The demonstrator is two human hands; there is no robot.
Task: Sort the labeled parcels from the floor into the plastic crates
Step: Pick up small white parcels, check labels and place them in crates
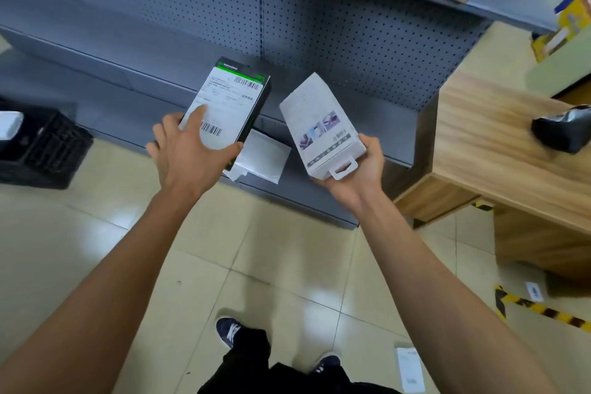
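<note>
Nearest, at the frame's lower right: a flat white labelled parcel point(410, 369) on the beige tiled floor point(80, 249), partly cut off by the edge. Not yet picked up.

Mid-distance, both arms out. Left hand point(188, 153) holds a black flat box with a white shipping label point(228, 109), thumb across the label, fingers curled round its lower edge; label faces up, barcodes visible, text too small to read. Right hand point(358, 173) cradles a white cardboard retail box with a hang tab point(323, 128) from beneath, fingers wrapped round its right edge. No shipping label shows on the face turned to the camera; cannot tell if one is on another side.

Just beyond, between the hands: a white padded mailer point(267, 160) lying on the low base shelf of the grey pegboard shelving point(319, 25), partly hidden by the black box.

Far left: a black plastic lattice crate point(48, 150) on the floor, a white item point(9, 125) in it, cut off at the edge. Only this crate is in view.

Right: wooden tabletop point(495, 144) with a blurred black object point(563, 131), unidentifiable.

Judgement: sorting partly done. One item crated, two in hand, at least two still lying loose.
</note>
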